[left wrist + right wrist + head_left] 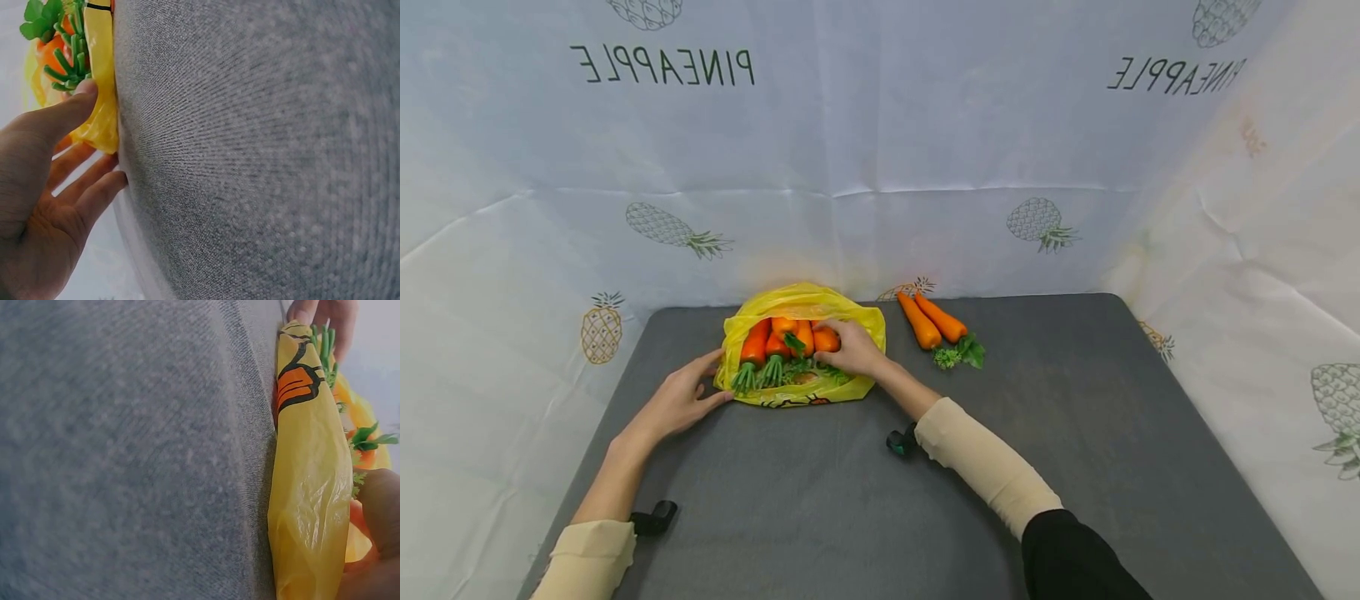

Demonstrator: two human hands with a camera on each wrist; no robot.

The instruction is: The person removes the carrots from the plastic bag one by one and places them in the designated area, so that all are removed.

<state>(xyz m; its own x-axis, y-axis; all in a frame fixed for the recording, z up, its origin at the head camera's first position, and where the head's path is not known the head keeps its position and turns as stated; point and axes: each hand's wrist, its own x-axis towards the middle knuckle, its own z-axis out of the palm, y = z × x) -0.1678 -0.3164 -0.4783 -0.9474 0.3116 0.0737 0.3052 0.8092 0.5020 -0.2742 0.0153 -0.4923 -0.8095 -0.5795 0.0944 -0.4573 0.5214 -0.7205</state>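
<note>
On the grey bench (820,517), the left hand (679,398) is loosely spread at the left end of a yellow plastic bag (844,393), thumb touching its near rim and fingers at its side. The right hand (853,352) reaches into the bag's mouth, thumb and fingers pinching an orange carrot (827,339) beside green-topped carrots (754,343). Two loose carrots (917,321) lie to the bag's right, before a pale pineapple-printed cloth (880,150).
</note>
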